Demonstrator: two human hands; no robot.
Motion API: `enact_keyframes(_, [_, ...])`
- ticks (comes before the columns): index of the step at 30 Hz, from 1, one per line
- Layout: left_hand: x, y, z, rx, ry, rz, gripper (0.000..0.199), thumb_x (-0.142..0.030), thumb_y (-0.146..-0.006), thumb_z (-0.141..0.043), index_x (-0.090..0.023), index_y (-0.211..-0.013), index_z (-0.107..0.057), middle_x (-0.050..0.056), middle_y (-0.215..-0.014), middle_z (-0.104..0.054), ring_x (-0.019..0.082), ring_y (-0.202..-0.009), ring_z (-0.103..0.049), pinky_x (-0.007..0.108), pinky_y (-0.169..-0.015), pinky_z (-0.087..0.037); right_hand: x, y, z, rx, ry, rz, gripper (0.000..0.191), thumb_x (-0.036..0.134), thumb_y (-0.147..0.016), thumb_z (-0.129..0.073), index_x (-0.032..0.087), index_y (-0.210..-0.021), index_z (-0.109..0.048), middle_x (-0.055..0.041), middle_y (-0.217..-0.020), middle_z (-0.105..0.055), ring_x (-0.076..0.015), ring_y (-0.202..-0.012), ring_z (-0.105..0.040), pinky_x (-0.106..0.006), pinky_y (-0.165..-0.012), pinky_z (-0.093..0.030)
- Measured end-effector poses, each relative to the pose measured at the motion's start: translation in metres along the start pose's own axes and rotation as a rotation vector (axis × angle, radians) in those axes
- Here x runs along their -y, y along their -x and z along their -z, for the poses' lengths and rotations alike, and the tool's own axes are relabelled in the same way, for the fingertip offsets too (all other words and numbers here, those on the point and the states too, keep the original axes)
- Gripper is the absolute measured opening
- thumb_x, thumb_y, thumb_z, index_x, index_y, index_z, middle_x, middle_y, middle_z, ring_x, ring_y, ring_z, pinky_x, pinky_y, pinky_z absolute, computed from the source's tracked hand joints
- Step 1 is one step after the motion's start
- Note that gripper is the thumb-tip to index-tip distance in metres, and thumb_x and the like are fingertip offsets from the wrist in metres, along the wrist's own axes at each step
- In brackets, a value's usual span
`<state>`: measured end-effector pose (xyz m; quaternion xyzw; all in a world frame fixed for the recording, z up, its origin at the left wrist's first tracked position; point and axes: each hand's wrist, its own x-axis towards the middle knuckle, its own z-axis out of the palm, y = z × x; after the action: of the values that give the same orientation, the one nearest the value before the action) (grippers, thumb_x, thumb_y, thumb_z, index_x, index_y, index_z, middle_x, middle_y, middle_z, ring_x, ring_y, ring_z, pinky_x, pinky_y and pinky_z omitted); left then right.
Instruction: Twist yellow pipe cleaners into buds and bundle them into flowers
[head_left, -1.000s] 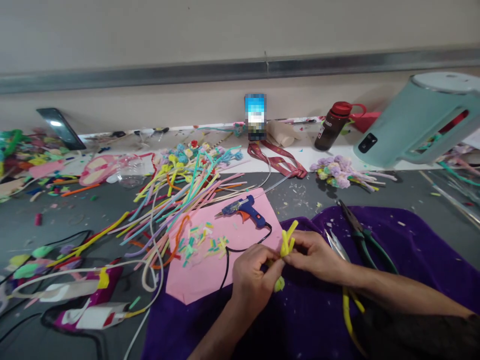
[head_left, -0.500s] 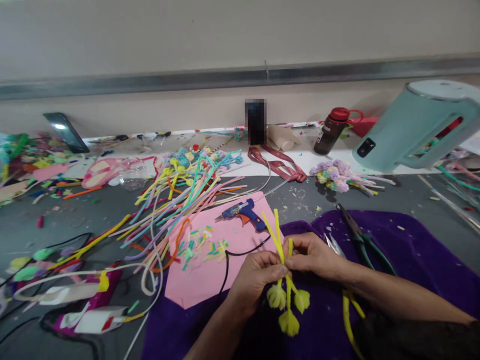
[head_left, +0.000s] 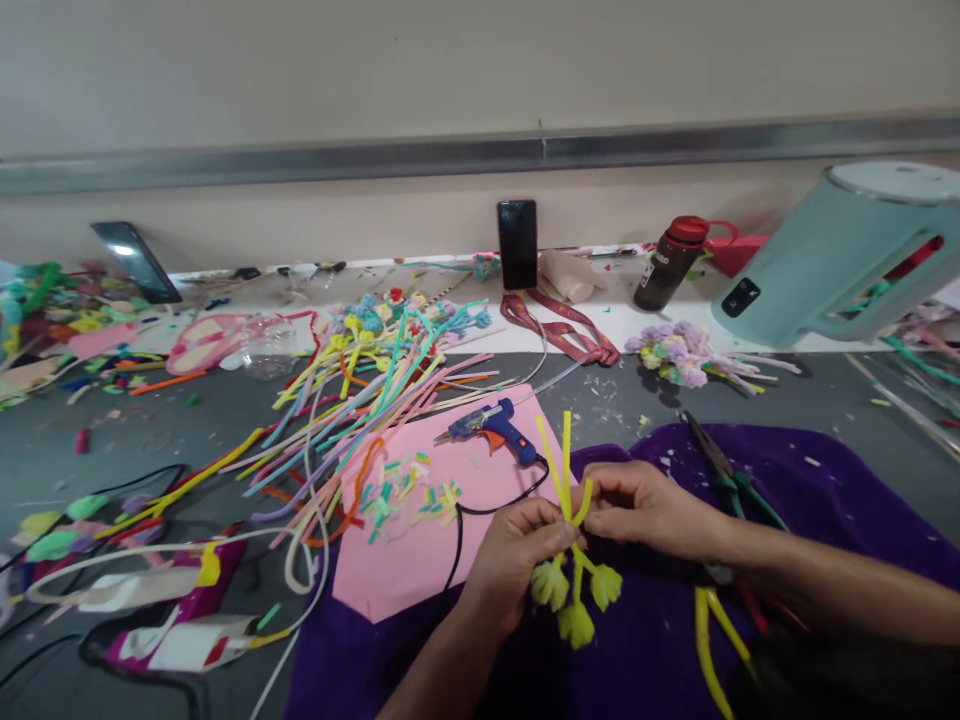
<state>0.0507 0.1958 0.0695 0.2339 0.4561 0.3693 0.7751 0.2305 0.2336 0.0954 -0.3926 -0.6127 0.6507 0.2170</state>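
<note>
Yellow pipe-cleaner flowers [head_left: 576, 622] hang head-down below my hands, their fuzzy stems [head_left: 565, 470] sticking up between them. My left hand [head_left: 517, 550] is closed around the gathered stems where they cross. My right hand [head_left: 645, 510] pinches at a shorter stem that bends toward its fingertips; the exact contact is partly hidden by the fingers. Beneath both hands lies a purple cloth [head_left: 630, 660]. Pliers with dark green handles [head_left: 739, 485] rest on it beyond my right wrist. Yellow handles [head_left: 709, 640] of another tool show below my right forearm.
A blue glue gun [head_left: 491, 425] lies on pink paper [head_left: 405, 580] with cut scraps. Loose pipe cleaners [head_left: 360, 420] cover the left middle. Along the back stand a phone [head_left: 517, 245], a red-capped bottle [head_left: 667, 265] and a pale green kettle [head_left: 802, 260]. Cables cross the left side.
The short stem by my right fingers has gone from upright to bent rightward. My hands stay close together, and the view has shifted slightly.
</note>
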Motion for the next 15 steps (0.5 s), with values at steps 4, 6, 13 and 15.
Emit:
enact_keyframes(4, [-0.004,0.000,0.003,-0.011,0.022,-0.006,0.019,-0.026,-0.060,-0.074,-0.011,-0.062,-0.063,0.004,-0.060,-0.066,0.006,-0.045,-0.047,0.018,-0.047,-0.033,0.021,-0.017,0.028,-0.066,0.124,0.024,0.012,0.022,-0.076,-0.060,0.016,-0.085,-0.065,0.0020,-0.066,-0.057,-0.0080,-0.056,-0.046,-0.020,-0.051,-0.036])
enact_keyframes(6, [-0.006,0.000,0.004,-0.018,0.018,-0.010,0.020,-0.027,-0.058,-0.075,-0.011,-0.060,-0.063,0.004,-0.059,-0.065,0.006,-0.045,-0.047,0.018,-0.046,-0.032,0.032,-0.034,0.041,-0.133,0.157,0.071,0.011,0.021,-0.075,-0.059,0.018,-0.084,-0.065,0.0021,-0.066,-0.057,-0.0079,-0.054,-0.047,-0.020,-0.049,-0.036])
enact_keyframes(13, [-0.005,-0.003,0.009,-0.063,-0.044,0.009,0.025,-0.033,-0.052,-0.076,-0.012,-0.056,-0.064,0.007,-0.061,-0.067,0.007,-0.045,-0.045,0.020,-0.046,-0.030,0.049,-0.136,0.079,-0.366,0.053,0.227,0.006,0.018,-0.069,-0.064,0.015,-0.074,-0.066,0.0043,-0.051,-0.053,-0.0051,-0.041,-0.042,-0.018,-0.038,-0.029])
enact_keyframes(15, [-0.003,-0.004,0.011,-0.049,-0.057,0.006,0.027,-0.035,-0.051,-0.076,-0.012,-0.057,-0.064,0.007,-0.062,-0.067,0.007,-0.046,-0.046,0.020,-0.047,-0.031,0.049,-0.169,0.091,-0.473,-0.146,0.260,0.004,0.015,-0.066,-0.065,0.013,-0.069,-0.064,0.0044,-0.047,-0.052,-0.0045,-0.039,-0.041,-0.017,-0.036,-0.026])
